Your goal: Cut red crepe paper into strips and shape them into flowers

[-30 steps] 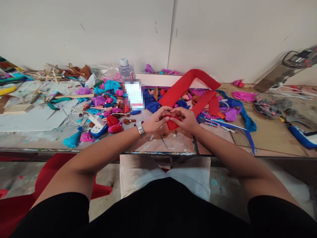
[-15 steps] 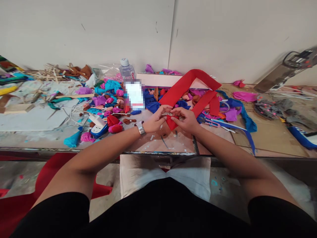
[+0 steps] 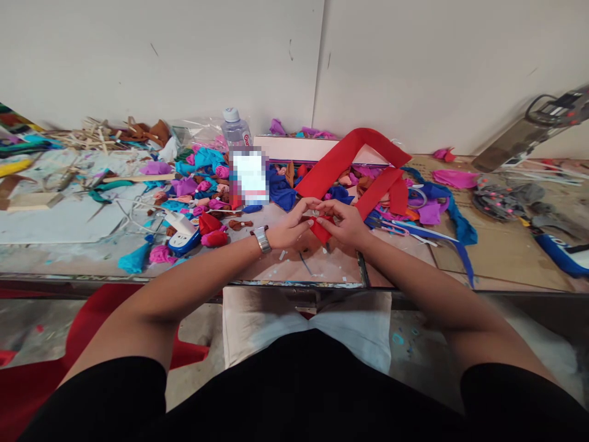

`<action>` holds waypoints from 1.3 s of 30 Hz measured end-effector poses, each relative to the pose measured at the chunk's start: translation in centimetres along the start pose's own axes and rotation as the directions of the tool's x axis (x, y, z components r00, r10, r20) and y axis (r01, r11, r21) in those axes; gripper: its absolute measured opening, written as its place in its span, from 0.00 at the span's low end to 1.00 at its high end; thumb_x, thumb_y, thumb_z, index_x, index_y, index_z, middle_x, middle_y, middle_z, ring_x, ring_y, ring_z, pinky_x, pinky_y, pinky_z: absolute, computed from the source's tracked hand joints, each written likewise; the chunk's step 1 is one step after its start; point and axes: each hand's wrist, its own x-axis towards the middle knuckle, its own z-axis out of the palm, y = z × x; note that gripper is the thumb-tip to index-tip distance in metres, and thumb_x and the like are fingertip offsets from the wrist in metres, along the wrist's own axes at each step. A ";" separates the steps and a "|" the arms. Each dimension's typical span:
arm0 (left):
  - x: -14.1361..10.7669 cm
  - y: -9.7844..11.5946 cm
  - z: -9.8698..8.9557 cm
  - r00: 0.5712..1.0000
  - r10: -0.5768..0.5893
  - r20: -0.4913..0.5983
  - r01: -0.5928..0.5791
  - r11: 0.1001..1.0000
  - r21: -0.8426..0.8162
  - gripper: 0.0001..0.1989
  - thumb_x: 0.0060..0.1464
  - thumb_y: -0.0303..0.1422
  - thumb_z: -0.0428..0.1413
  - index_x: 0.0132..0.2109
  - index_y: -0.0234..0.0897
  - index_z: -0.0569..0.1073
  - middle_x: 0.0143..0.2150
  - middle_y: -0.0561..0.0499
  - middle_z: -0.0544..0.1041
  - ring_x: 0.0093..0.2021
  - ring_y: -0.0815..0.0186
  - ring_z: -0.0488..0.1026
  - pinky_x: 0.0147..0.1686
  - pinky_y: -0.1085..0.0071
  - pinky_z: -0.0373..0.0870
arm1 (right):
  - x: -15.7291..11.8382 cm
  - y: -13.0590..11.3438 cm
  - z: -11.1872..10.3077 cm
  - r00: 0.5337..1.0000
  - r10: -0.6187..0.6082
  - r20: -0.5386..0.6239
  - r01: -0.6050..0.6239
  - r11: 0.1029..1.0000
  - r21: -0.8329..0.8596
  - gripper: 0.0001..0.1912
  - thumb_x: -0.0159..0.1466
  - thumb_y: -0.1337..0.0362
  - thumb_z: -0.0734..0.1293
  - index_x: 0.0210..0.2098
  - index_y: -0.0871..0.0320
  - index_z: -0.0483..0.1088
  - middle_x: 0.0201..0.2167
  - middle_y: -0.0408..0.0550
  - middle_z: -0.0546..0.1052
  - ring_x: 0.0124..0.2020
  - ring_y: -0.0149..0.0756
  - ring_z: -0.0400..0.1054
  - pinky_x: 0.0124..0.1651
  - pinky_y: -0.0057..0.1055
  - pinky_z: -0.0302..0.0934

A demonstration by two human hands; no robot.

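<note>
A long red strip (image 3: pixel 332 161) loops over the pile of coloured pieces, and its near end runs down to my hands. My left hand (image 3: pixel 291 229), with a watch at the wrist, pinches the left side of the folded red end (image 3: pixel 321 229). From the other side my right hand (image 3: pixel 348 224) grips the same red piece between thumb and fingers. The fingertips of both hands nearly meet above it, just over the table. Small folds between the fingers are too small to make out.
Coloured bundles (image 3: pixel 202 161) lie to the left, beside a blue-and-white power socket (image 3: pixel 184 236). Behind them stand a bottle (image 3: pixel 236 130) and a blurred bright screen (image 3: pixel 251 178). Pink-handled scissors (image 3: pixel 393 227) and a blue strip (image 3: pixel 462 261) lie right. Cardboard (image 3: pixel 497 255) covers the right side.
The fingers have shifted slightly around the red end, and its visible lower part has turned a little to the right. The rest of the table looks the same.
</note>
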 end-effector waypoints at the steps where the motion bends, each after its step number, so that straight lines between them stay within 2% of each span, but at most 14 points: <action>1: 0.0 -0.1 0.1 1.000 -0.005 0.012 0.005 1.000 -0.018 0.23 0.68 0.33 0.52 0.68 0.44 0.61 0.67 0.41 0.67 0.70 0.55 0.66 0.70 0.51 0.67 | 0.0 0.0 0.0 1.000 0.010 0.005 -0.010 1.000 0.006 0.16 0.70 0.52 0.71 0.53 0.53 0.75 0.47 0.52 0.84 0.43 0.43 0.80 0.48 0.40 0.74; 6: -0.1 -0.3 0.4 1.000 -0.019 -0.006 0.018 0.996 -0.083 0.26 0.68 0.38 0.56 0.70 0.47 0.61 0.68 0.42 0.67 0.71 0.55 0.65 0.70 0.54 0.68 | 0.1 -0.1 0.1 0.999 0.029 0.028 -0.028 0.999 -0.017 0.16 0.70 0.52 0.72 0.52 0.53 0.75 0.46 0.51 0.84 0.43 0.43 0.79 0.47 0.39 0.73; 11: -0.1 -0.4 0.3 1.000 -0.008 0.005 0.008 0.995 -0.102 0.31 0.64 0.29 0.55 0.71 0.47 0.61 0.70 0.43 0.65 0.72 0.54 0.63 0.71 0.52 0.67 | 0.4 -0.5 0.0 0.999 -0.040 0.013 0.041 0.993 -0.106 0.13 0.68 0.55 0.74 0.47 0.55 0.77 0.42 0.50 0.83 0.41 0.42 0.78 0.44 0.37 0.71; 15: -0.1 -0.8 0.2 1.000 0.009 0.018 -0.007 0.993 -0.119 0.35 0.59 0.24 0.54 0.72 0.48 0.60 0.70 0.44 0.64 0.72 0.54 0.62 0.72 0.51 0.66 | 0.3 -0.6 -0.1 0.999 -0.038 0.028 0.041 0.990 -0.134 0.14 0.67 0.54 0.74 0.47 0.55 0.77 0.42 0.51 0.84 0.40 0.42 0.78 0.44 0.37 0.71; 20: -0.1 -1.0 0.2 1.000 0.014 0.027 -0.009 0.989 -0.148 0.39 0.55 0.22 0.52 0.72 0.48 0.60 0.71 0.44 0.64 0.71 0.53 0.64 0.70 0.49 0.67 | 0.1 -0.1 -0.1 0.996 -0.059 0.068 0.068 0.989 -0.133 0.13 0.69 0.55 0.71 0.49 0.55 0.79 0.45 0.52 0.86 0.43 0.46 0.81 0.48 0.41 0.73; 26: -0.2 -1.2 0.2 0.999 0.010 0.036 -0.005 0.991 -0.137 0.43 0.51 0.19 0.51 0.73 0.49 0.59 0.71 0.44 0.65 0.74 0.53 0.62 0.71 0.49 0.66 | 0.2 0.3 -0.1 0.983 -0.127 0.132 0.150 0.972 -0.181 0.12 0.70 0.58 0.71 0.50 0.53 0.82 0.50 0.53 0.86 0.55 0.51 0.80 0.58 0.46 0.72; 29: -0.2 -1.3 0.2 1.000 0.015 0.027 -0.010 0.986 -0.164 0.42 0.52 0.19 0.52 0.72 0.48 0.60 0.70 0.44 0.66 0.74 0.53 0.62 0.71 0.51 0.68 | 0.2 0.2 -0.2 0.976 -0.147 0.159 0.175 0.968 -0.177 0.12 0.71 0.58 0.70 0.50 0.54 0.81 0.49 0.53 0.86 0.55 0.51 0.80 0.58 0.46 0.72; 33: -0.1 -1.3 0.4 1.000 0.004 0.000 -0.004 0.982 -0.190 0.36 0.57 0.21 0.54 0.71 0.48 0.62 0.70 0.44 0.66 0.72 0.56 0.65 0.68 0.55 0.72 | 0.3 -0.2 -0.3 0.981 -0.113 0.155 0.139 0.976 -0.167 0.10 0.71 0.59 0.69 0.47 0.56 0.80 0.44 0.54 0.84 0.49 0.50 0.79 0.53 0.46 0.72; 36: 0.0 -1.2 0.5 1.000 -0.010 -0.028 0.004 0.982 -0.187 0.29 0.61 0.25 0.57 0.68 0.47 0.65 0.69 0.43 0.67 0.70 0.58 0.67 0.68 0.57 0.72 | 0.3 -0.3 -0.3 0.987 -0.076 0.141 0.100 0.980 -0.171 0.09 0.71 0.59 0.69 0.46 0.56 0.78 0.44 0.54 0.83 0.47 0.48 0.78 0.51 0.45 0.71; 39: 0.1 -1.1 0.5 0.993 -0.070 -0.090 0.055 0.986 -0.160 0.23 0.65 0.33 0.59 0.65 0.45 0.66 0.66 0.43 0.68 0.69 0.58 0.68 0.67 0.58 0.72 | 0.4 -0.1 -0.4 0.994 -0.051 0.094 0.069 0.979 -0.193 0.09 0.71 0.58 0.69 0.45 0.56 0.78 0.43 0.54 0.83 0.43 0.45 0.77 0.47 0.41 0.69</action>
